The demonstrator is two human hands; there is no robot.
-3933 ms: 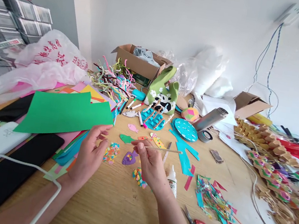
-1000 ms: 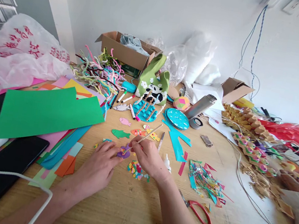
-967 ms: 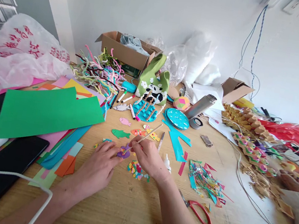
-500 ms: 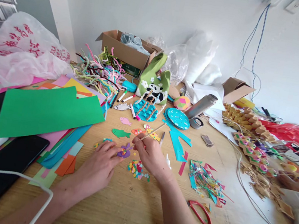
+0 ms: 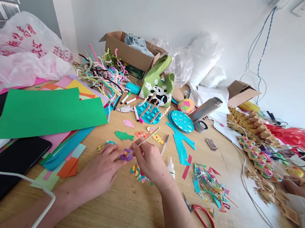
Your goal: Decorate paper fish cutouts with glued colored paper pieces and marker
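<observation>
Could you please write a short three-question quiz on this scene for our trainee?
1. Which hand grips the stick?
2. Which colour of fish lies nearest the left hand: A) green, B) purple, or C) pink?
3. True or false: the left hand is holding the scissors.

Key:
1. The right hand.
2. B, the purple fish.
3. False; the scissors lie on the table.
</observation>
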